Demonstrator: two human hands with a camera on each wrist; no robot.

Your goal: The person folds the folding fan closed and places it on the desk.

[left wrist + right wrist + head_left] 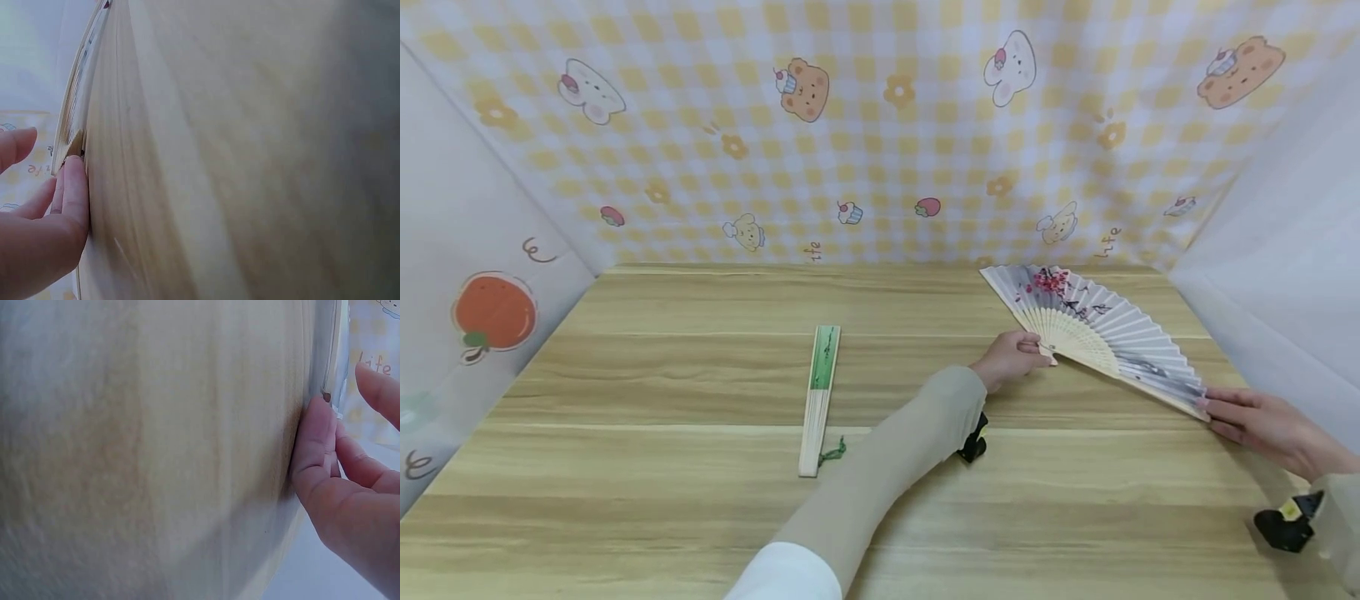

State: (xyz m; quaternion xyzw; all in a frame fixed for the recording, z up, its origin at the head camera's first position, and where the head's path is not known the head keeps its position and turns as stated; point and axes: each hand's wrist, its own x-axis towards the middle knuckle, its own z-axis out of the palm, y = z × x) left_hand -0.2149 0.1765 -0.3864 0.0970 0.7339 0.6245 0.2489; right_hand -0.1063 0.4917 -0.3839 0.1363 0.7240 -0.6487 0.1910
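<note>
A folding fan (1138, 333) lies spread on the table, pale leaf with pink blossom toward the back, light wooden ribs meeting at its left end. My left hand (1009, 358) is at that pivot end. In the left wrist view, its fingers (75, 187) touch the ribs' end low against the table, the thumb raised apart. At the fan's right front corner is my right hand (1262, 425). The right wrist view has its fingertips (320, 415) against the outer guard's tip, thumb held off. A second fan (820, 400), folded, with a green upper part, lies left of my left forearm.
A green tassel (832, 452) hangs off the folded fan's lower end. The wooden table (647, 400) meets a yellow checked cloth (880, 150) at the back. White cloth walls (1285, 250) stand at both sides. Black wrist cameras (973, 442) sit under both sleeves.
</note>
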